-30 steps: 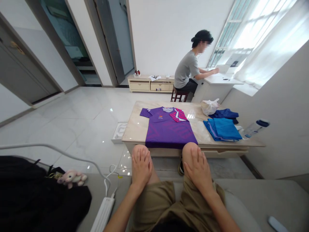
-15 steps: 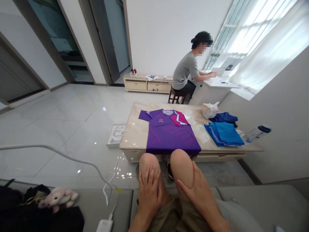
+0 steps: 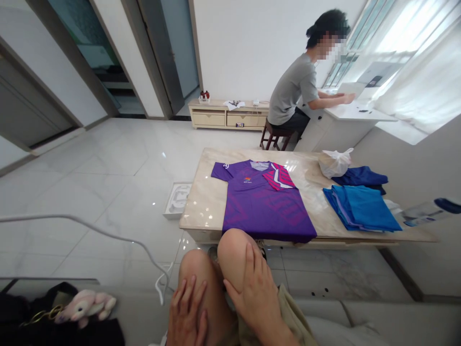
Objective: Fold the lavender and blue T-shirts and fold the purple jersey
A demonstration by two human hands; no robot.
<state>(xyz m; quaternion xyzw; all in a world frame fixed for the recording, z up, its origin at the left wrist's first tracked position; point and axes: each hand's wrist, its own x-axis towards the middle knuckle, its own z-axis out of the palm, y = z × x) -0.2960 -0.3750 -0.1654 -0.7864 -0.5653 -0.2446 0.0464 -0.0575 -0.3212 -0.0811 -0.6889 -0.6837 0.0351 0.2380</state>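
My left hand [image 3: 188, 307] lies with spread fingers on my left thigh, just behind the knee. My right hand [image 3: 255, 283] rests over my right knee, its thumb apart from the fingers; neither hand holds anything. Just beyond my knees, a purple short-sleeved jersey [image 3: 261, 206] is laid out flat on the low marble-topped table [image 3: 201, 197]. One of its sleeves is pink with a white zigzag and is folded in over the front. The jersey's bottom edge hangs over the near side of the table, partly hidden by my right knee.
Folded blue clothes [image 3: 363, 206], a white plastic bag [image 3: 334, 163] and a clear bottle [image 3: 428, 211] are at the table's right. A white box [image 3: 176, 199] lies on the floor. A person [image 3: 295, 91] sits at a desk behind. A white cable [image 3: 108, 233] crosses at left.
My view has shifted, and my knees and hands now sit further left and lower in it. My right hand has come further over the knee. The jersey lies as before.
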